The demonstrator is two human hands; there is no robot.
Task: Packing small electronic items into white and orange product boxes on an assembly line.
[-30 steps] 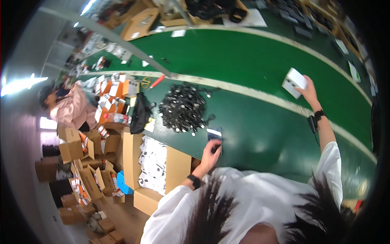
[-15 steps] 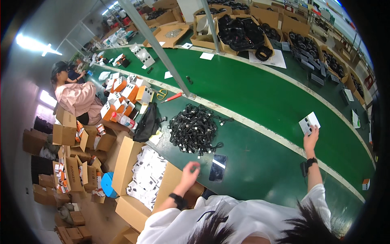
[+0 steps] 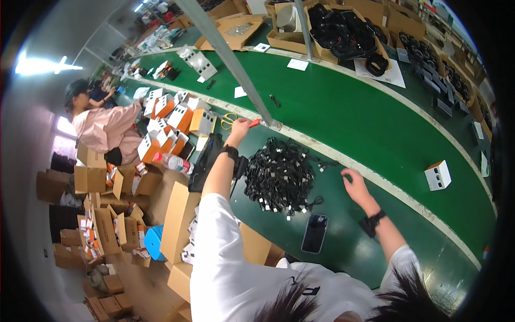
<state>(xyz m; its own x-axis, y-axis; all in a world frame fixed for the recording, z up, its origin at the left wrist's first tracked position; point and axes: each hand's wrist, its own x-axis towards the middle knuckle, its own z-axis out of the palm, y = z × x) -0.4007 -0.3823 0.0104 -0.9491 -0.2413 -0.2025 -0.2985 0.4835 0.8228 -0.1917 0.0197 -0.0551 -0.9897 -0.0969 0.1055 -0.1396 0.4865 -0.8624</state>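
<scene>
The green counter (image 3: 343,107) swept from upper left to lower right, its pale stripe curving past the middle of the frame. Cardboard boxes (image 3: 177,225) crowded its lower-left edge, and a grey post (image 3: 230,59) slanted down to the stripe. At centre lay the heap of black cables (image 3: 281,174), with a dark phone (image 3: 314,233) just below it and a small white box (image 3: 438,175) well apart at right. The left hand (image 3: 240,127) was stretched toward upper centre, fingers closed around a small red object at the stripe — beside yellow-handled scissors (image 3: 229,119). The right hand (image 3: 355,185) hovered just right of the heap, fingers loosely spread and empty. The step looked like fetching a tool; next the arm would have to draw back past the post — open green lay beyond.
</scene>
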